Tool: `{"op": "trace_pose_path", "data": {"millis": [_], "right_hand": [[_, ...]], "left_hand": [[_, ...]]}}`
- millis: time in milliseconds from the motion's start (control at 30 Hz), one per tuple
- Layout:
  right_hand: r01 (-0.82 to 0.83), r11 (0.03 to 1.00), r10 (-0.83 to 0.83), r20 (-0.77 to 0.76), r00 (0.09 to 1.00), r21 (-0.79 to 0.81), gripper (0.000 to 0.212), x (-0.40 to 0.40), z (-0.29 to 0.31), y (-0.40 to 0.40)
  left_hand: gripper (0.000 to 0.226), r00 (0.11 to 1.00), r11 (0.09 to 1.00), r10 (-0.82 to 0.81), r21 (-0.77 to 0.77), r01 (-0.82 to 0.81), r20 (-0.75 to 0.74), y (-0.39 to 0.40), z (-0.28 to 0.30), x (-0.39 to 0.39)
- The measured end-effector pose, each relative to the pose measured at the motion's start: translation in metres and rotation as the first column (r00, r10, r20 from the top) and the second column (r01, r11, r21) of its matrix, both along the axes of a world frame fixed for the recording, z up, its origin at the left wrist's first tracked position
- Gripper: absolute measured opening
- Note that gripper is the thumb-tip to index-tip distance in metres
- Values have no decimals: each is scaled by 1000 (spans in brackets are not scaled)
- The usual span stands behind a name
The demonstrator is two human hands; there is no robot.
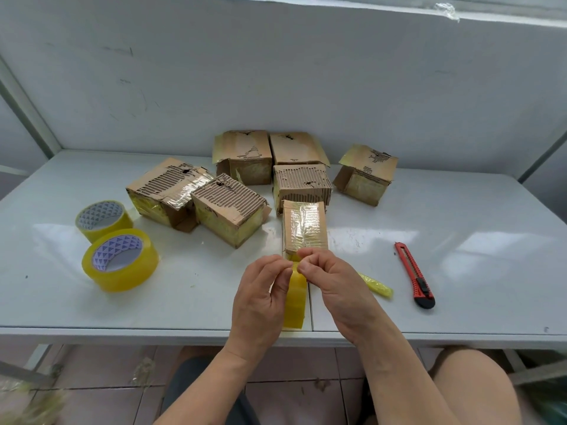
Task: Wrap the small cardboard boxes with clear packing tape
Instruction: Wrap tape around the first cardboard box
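A small cardboard box (304,226) with shiny tape along its top lies on the white table (460,271), just beyond my hands. My left hand (260,305) and my right hand (334,289) meet over the table's front edge. Both pinch the upper end of a yellowish clear tape roll (295,299) held on edge between them. The roll's far side is hidden by my fingers. Whether the tape's free end is attached to the box cannot be told.
Several torn cardboard boxes (228,211) crowd the table's back middle, one more at the right (366,173). Two tape rolls (120,259) lie at the left. A red utility knife (414,276) and a crumpled tape scrap (376,286) lie right of my hands. A wall stands behind.
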State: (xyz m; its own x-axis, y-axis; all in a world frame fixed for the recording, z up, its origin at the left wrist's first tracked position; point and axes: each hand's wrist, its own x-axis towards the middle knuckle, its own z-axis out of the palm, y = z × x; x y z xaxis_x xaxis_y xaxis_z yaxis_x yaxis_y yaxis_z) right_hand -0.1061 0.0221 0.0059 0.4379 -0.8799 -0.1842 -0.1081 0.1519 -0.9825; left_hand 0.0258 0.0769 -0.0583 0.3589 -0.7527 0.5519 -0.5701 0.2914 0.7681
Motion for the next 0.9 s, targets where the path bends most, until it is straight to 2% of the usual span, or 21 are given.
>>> {"op": "trace_pose_path", "data": {"millis": [133,200,300,367,467,533,633,767,900], "right_hand": [[35,999,-36,-5,999,-26,15,0,-1,-1],[52,997,-53,-6,999,-62,5,1,-3,0],[41,991,-35,54,998,-126,31,-3,-4,0],[21,985,-18,20,1000,-174,33,-4,-2,0],[34,963,-52,-61,997,-267,20,0,-5,-1],[31,955,-62,-96,993,-294,21,4,-6,-3],[10,965,-39,-104,994,-262,21,7,-6,-4],[26,985,-33,-40,999,-173,17,11,-6,-4],[48,996,-46,26,999,-75,18,19,-5,-4]], "left_hand": [[27,999,1000,18,4,-18,-33,-1,0,-2],[29,997,1000,20,24,-19,-75,-2,3,-3],[31,993,999,0,49,6,-121,-3,8,-2],[28,989,998,-16,65,26,-146,-3,9,-1],[21,980,996,-17,83,34,-199,-4,10,-2],[20,981,995,13,100,7,-194,-2,13,-4],[16,981,981,67,194,-31,-184,2,18,-7],[17,938,941,93,338,28,-335,8,32,-6],[21,966,927,139,371,-50,-219,11,42,6]]}}
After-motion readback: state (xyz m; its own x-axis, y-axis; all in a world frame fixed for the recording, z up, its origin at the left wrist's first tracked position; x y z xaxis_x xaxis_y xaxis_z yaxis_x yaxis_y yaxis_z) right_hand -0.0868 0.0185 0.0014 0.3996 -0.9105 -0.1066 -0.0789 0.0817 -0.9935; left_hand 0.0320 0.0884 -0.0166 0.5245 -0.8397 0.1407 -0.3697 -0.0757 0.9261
